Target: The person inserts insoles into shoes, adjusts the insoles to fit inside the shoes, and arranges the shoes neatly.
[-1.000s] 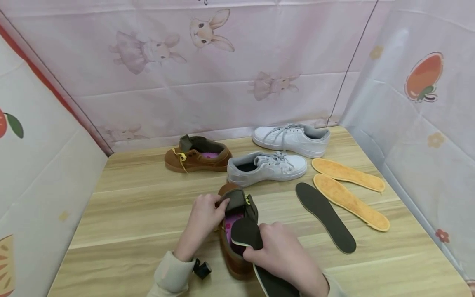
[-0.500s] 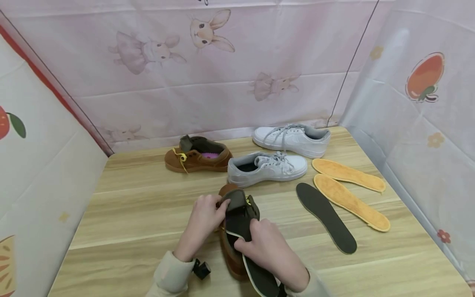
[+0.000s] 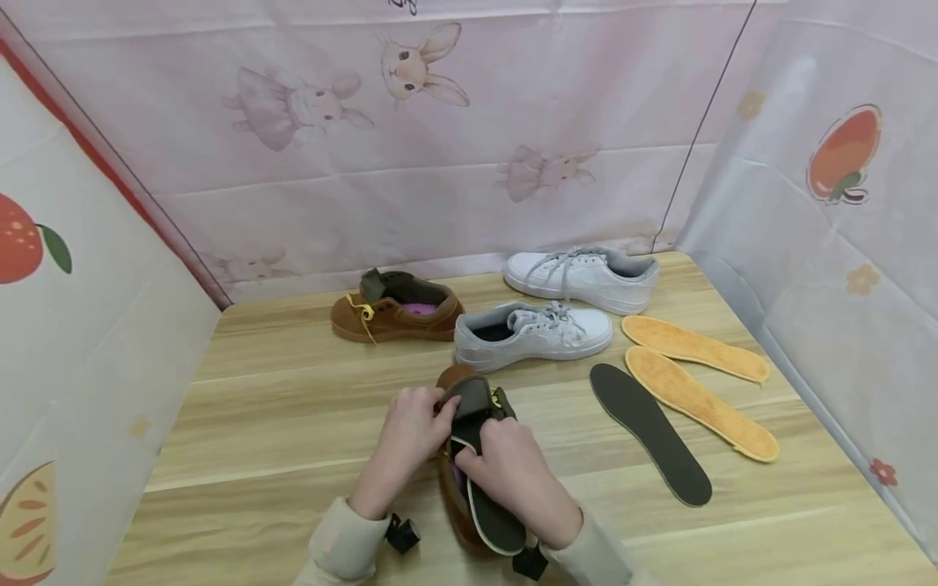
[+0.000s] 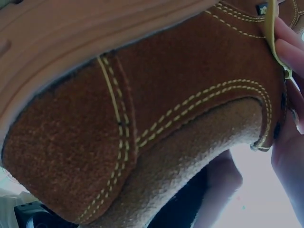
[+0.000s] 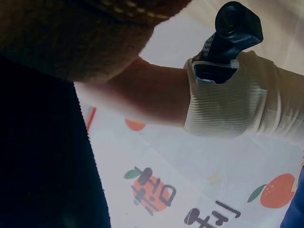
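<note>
My left hand (image 3: 418,423) pinches the raised olive tongue (image 3: 472,397) of a brown suede shoe (image 3: 456,513), its toe pointing away from me. In my right hand (image 3: 513,472) is a dark insole (image 3: 497,521), gripped along its middle. Its front end reaches into the shoe opening under the tongue, while the back end sticks out over the heel. A strip of purple lining shows inside the shoe. The left wrist view is filled by the shoe's stitched side (image 4: 190,61). Close up in the right wrist view, the dark insole (image 5: 42,142) hangs beside the brown shoe (image 5: 118,42).
Another brown shoe (image 3: 396,313) with yellow lace stands at the back, beside two white sneakers (image 3: 535,338). On the right lie a second dark insole (image 3: 652,435) and two orange fuzzy insoles (image 3: 699,403). Printed cloth walls (image 3: 440,179) border the wooden table (image 3: 256,456).
My right hand has moved left and forward, pushing the dark insole's front end from above the opening to under the tongue. My left hand keeps its hold on the tongue.
</note>
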The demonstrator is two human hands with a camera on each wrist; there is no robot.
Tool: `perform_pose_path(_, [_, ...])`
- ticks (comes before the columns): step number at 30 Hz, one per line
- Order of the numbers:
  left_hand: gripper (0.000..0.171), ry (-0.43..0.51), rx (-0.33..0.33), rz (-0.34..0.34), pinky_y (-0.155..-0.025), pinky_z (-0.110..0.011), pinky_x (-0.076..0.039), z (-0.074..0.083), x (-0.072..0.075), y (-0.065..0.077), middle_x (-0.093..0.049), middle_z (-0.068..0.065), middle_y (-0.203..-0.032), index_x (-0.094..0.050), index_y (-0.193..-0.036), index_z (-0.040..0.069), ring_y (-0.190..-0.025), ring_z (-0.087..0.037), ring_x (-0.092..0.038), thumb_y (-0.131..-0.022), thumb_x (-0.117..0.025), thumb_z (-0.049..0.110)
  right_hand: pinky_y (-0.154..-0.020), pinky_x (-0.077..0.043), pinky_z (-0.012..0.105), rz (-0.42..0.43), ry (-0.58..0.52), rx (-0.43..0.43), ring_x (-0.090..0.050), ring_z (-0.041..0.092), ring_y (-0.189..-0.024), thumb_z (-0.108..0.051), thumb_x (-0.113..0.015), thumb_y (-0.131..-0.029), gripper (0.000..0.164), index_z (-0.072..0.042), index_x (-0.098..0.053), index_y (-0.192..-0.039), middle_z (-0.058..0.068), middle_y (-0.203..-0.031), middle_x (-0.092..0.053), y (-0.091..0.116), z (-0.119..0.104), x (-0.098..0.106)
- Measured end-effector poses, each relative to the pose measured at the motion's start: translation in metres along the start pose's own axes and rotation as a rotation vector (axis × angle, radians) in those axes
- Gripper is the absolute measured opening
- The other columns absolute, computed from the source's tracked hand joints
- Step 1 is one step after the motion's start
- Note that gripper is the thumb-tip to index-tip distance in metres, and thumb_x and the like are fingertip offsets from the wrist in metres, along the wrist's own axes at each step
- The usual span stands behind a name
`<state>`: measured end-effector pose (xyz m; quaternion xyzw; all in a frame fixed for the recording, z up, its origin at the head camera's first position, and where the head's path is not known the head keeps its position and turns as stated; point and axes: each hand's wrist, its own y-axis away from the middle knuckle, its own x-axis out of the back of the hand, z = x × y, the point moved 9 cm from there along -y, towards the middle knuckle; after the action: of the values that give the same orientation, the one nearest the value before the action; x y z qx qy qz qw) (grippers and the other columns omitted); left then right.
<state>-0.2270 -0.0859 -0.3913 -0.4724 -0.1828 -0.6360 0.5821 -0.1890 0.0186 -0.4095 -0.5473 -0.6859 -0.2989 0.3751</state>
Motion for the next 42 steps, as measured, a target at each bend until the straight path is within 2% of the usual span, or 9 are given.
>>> perform_pose_path(7, [0.045,-0.016,0.002,-0.018,-0.039,-0.021,-0.025,0.003,-0.002,0.000,-0.029,0.008,-0.044,-0.040,-0.050,0.014,-0.038,-0.006,-0.029,-0.086,-0.066,0.017,-0.044,-0.039,0.028,-0.012,-0.027,-0.004,-0.047,0.015,-0.047,-0.018,-0.061,-0.074,0.014,-0.005,-0.059,-0.068,0.004,-0.057,-0.050,-0.014,0.002,-0.014])
perform_pose_path(10, [0.044,-0.018,-0.001,-0.021,-0.039,-0.021,-0.025,0.004,-0.003,-0.001,-0.030,0.007,-0.044,-0.041,-0.051,0.014,-0.038,-0.006,-0.030,-0.086,-0.066,0.016,-0.046,-0.039,0.029,-0.008,-0.021,0.004,-0.047,0.016,-0.049,-0.019,-0.063,-0.075,0.016,-0.005,-0.060,-0.068,0.004,-0.057,-0.050,-0.017,0.004,-0.017])
perform_pose_path(18, [0.042,-0.029,0.013,-0.026,-0.039,-0.022,-0.026,0.003,-0.005,-0.001,-0.033,0.006,-0.045,-0.042,-0.052,0.013,-0.039,-0.008,-0.031,-0.086,-0.066,0.017,-0.043,-0.039,0.025,-0.047,-0.029,0.042,-0.045,0.011,-0.045,-0.026,-0.064,-0.080,0.026,-0.010,-0.056,-0.061,-0.001,-0.052,-0.049,-0.010,0.003,-0.022])
perform_pose_path(24, [0.042,-0.039,0.018,-0.023,-0.040,-0.022,-0.027,0.003,-0.006,0.001,-0.035,0.005,-0.044,-0.043,-0.051,0.013,-0.040,-0.008,-0.033,-0.086,-0.066,0.017,-0.048,-0.044,0.027,-0.096,-0.006,0.033,-0.054,0.013,-0.055,-0.029,-0.064,-0.084,0.025,-0.005,-0.064,-0.079,0.006,-0.068,-0.060,0.001,0.000,-0.017])
perform_pose_path(28, [0.042,-0.042,0.016,-0.018,-0.040,-0.022,-0.028,0.002,-0.005,0.001,-0.033,0.006,-0.045,-0.042,-0.051,0.014,-0.040,-0.008,-0.032,-0.086,-0.066,0.018,-0.050,-0.044,0.030,-0.117,0.029,0.030,-0.057,0.019,-0.059,-0.040,-0.065,-0.083,0.037,-0.004,-0.065,-0.086,0.011,-0.074,-0.062,0.013,-0.006,-0.007])
perform_pose_path(32, [0.043,-0.048,0.013,-0.012,-0.040,-0.022,-0.027,0.002,-0.004,0.001,-0.032,0.007,-0.044,-0.042,-0.051,0.014,-0.039,-0.007,-0.031,-0.086,-0.066,0.018,-0.051,-0.045,0.035,-0.173,0.105,0.058,-0.059,0.025,-0.064,-0.058,-0.066,-0.077,0.055,-0.004,-0.065,-0.090,0.012,-0.076,-0.060,0.027,-0.016,-0.001])
perform_pose_path(35, [0.043,-0.050,0.011,-0.007,-0.040,-0.022,-0.027,0.003,-0.003,0.001,-0.033,0.007,-0.044,-0.042,-0.051,0.014,-0.039,-0.008,-0.031,-0.086,-0.066,0.018,-0.053,-0.047,0.038,-0.225,0.167,0.072,-0.060,0.028,-0.068,-0.060,-0.068,-0.072,0.062,-0.003,-0.065,-0.095,0.015,-0.080,-0.059,0.034,-0.022,-0.001])
perform_pose_path(38, [0.043,-0.047,0.011,-0.007,-0.040,-0.022,-0.027,0.003,-0.003,0.000,-0.033,0.007,-0.044,-0.042,-0.051,0.014,-0.039,-0.007,-0.032,-0.086,-0.066,0.018,-0.052,-0.047,0.038,-0.240,0.202,0.071,-0.058,0.028,-0.066,-0.052,-0.069,-0.073,0.054,-0.003,-0.065,-0.095,0.017,-0.081,-0.057,0.036,-0.023,-0.002])
perform_pose_path(42, [0.044,-0.045,0.021,-0.016,-0.039,-0.022,-0.027,0.001,-0.004,0.000,-0.033,0.007,-0.044,-0.041,-0.050,0.015,-0.038,-0.007,-0.032,-0.086,-0.066,0.019,-0.049,-0.045,0.038,-0.226,0.177,0.066,-0.056,0.027,-0.063,-0.037,-0.066,-0.074,0.036,-0.005,-0.067,-0.090,0.017,-0.080,-0.056,0.034,-0.022,-0.003])
